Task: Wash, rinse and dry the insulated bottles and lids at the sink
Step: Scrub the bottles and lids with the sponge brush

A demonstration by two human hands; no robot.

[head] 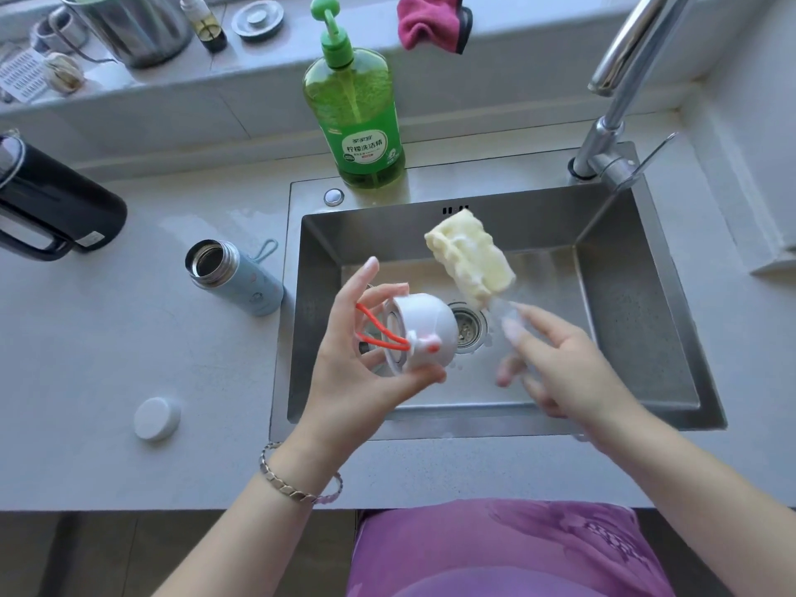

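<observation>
My left hand [366,359] grips a white bottle lid [424,331] with an orange loop strap over the steel sink [637,303]. My right hand [560,364], blurred, holds the clear handle of a soapy yellow sponge brush [469,258], whose head points up and away, apart from the lid. An open light-blue insulated bottle [239,275] stands on the counter just left of the sink. A small white round lid [156,417] lies on the counter near the front. A black insulated jug [51,204] sits at the far left.
A green dish-soap pump bottle [355,114] stands behind the sink. The tap [620,92] rises at the back right. A pink cloth [430,21] hangs on the back ledge, beside a metal pot [129,23] and a sink strainer [257,19]. Water wets the counter.
</observation>
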